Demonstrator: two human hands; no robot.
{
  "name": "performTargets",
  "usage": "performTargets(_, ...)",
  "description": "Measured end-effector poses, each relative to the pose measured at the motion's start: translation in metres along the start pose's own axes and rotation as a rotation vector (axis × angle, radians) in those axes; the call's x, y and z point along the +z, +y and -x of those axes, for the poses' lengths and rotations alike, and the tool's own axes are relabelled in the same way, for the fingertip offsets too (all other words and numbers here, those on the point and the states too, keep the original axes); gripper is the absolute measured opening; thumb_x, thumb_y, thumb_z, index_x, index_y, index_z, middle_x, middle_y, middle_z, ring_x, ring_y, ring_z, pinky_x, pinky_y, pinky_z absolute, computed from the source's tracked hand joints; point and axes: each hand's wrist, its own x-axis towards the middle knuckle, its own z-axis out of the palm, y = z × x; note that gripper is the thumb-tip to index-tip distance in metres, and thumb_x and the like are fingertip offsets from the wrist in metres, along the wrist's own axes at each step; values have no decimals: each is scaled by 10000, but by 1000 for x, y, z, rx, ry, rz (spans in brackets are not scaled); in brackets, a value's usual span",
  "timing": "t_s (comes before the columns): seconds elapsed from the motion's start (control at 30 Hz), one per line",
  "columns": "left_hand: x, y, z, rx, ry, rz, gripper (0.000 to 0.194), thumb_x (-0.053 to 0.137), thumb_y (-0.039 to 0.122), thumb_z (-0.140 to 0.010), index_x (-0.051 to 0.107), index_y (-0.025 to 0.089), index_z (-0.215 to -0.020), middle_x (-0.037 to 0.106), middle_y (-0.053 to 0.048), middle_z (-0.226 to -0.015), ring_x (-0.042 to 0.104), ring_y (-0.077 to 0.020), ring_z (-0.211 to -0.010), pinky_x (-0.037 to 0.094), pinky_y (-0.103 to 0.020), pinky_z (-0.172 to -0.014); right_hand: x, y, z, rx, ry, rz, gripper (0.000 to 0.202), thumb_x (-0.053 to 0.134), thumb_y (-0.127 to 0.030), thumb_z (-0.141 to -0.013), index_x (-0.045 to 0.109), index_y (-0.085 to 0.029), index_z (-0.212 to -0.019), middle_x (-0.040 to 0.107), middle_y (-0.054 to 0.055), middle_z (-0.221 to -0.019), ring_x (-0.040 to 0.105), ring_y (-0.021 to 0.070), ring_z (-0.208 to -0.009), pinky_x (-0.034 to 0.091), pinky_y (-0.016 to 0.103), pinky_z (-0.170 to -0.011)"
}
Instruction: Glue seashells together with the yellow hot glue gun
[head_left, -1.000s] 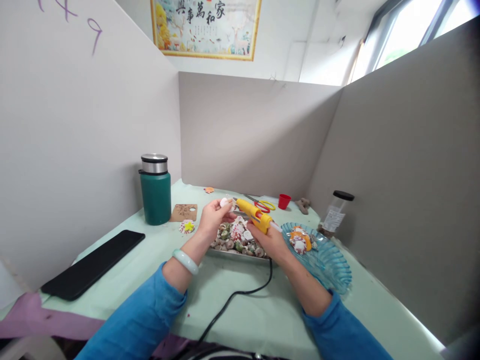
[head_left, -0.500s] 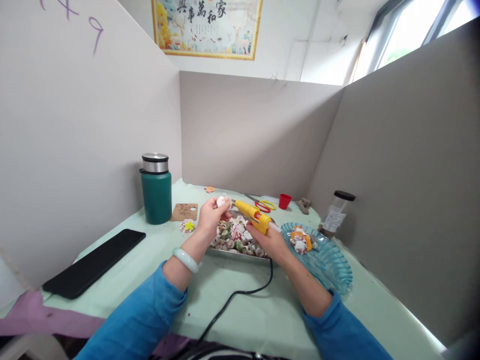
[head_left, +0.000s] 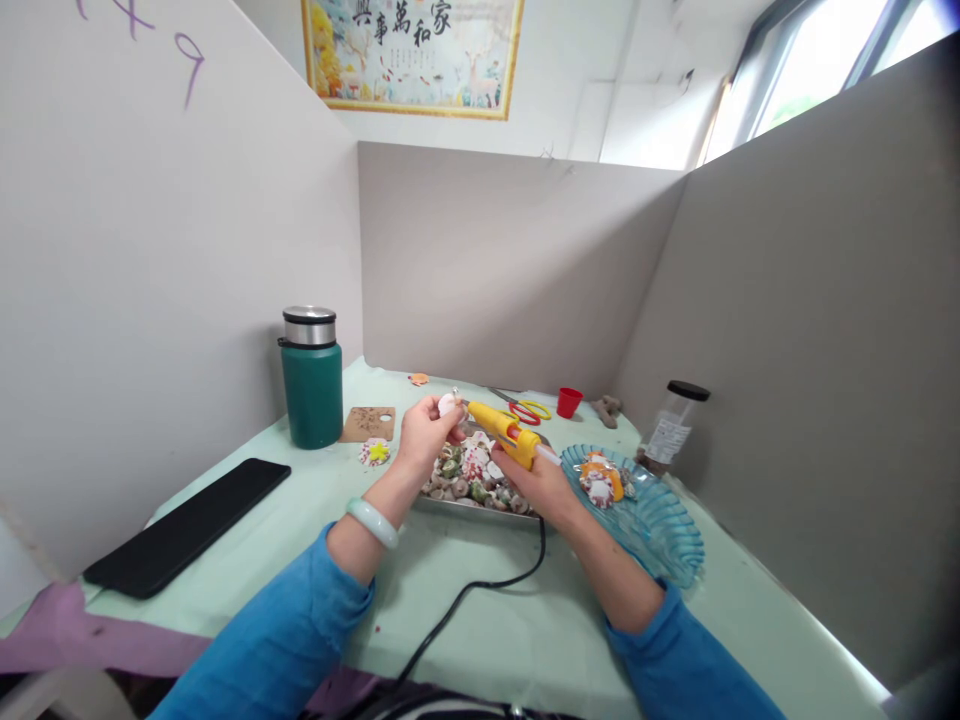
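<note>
Between the fingertips of my left hand (head_left: 425, 432) is a small white shell (head_left: 448, 404), partly covered by the fingers. My right hand (head_left: 536, 483) is wrapped round a yellow hot glue gun (head_left: 506, 430), its nozzle pointing left at the shell and close to it; whether they touch I cannot tell. A clear glue stick (head_left: 549, 455) juts from the gun's back end. Below both hands sits a metal tray (head_left: 480, 507) heaped with shells (head_left: 480, 470), partly hidden by the hands. The gun's black cord (head_left: 469, 592) runs down to the table's front edge.
Left stand a green flask (head_left: 312, 390), a black flat case (head_left: 191, 525), a brown card (head_left: 369, 424) and a shell flower (head_left: 375, 452). Scissors (head_left: 529, 411) and a red cup (head_left: 569, 402) lie behind. Right are a blue plate (head_left: 675, 535) with shell pieces and a jar (head_left: 675, 425).
The shell in my left hand has turned slightly and shifted a little to the right, near the nozzle. My right hand and the glue gun have barely moved.
</note>
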Motion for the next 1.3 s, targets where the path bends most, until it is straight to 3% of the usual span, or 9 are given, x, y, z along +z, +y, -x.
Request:
performTargets(0.47,-1,-3,1,4,-88,-7,252,703,320,-668,552,147,-772,560,35,-509,518,-90,-438,429,-194,-445,0,-9,2,26,-12,-80,342,571,-508,-756,540,-180,-666,424,-46,-455,381,99,-445,298,230,-425)
performTargets(0.83,-2,-1,1,-45,-92,89,306,754,327,-609,580,134,-769,573,26,-554,526,-82,-452,416,-190,-455,-1,-6,0,19,-83,-159,357,573,-524,-773,549,-168,-775,414,-66,-461,345,86,-421,298,226,-422)
performTargets(1.1,-2,1,1,-88,-98,149,305,758,292,-610,576,125,-790,567,30,-614,525,-64,-467,429,-184,-469,-1,-6,0,35,-62,-122,362,579,-525,-758,537,-174,-679,413,-58,-446,358,89,-419,290,228,-415)
performTargets(1.3,-2,1,1,-87,-90,176,372,760,359,-619,588,127,-854,585,19,-660,548,-79,-493,468,-212,-497,-1,-6,0,38,-64,-135,371,579,-530,-748,527,-176,-653,412,-55,-445,360,90,-424,293,228,-415)
